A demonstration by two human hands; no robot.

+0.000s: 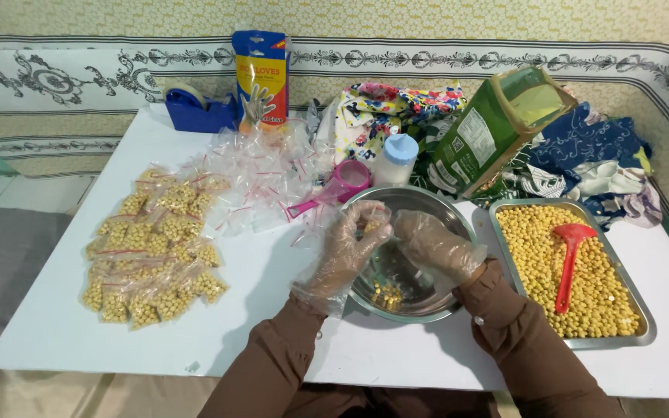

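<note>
Over the round metal bowl (420, 310) near the table's front edge, the left hand (348, 246) and right hand (437, 246) pinch a small clear bag (387, 232), fingers closed on it. It looks like the filling step. Next, the bag's mouth must stay wide for beans.

Shiny metal bowl (416, 197); matt white table (63, 325)

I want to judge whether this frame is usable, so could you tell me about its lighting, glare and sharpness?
Head view: soft, even light, with only faint shadows on the white table; bright reflections on the steel bowl and the pile of clear bags; the gloved left hand and right hand look slightly soft; the wall border curves near the frame edges.
</note>
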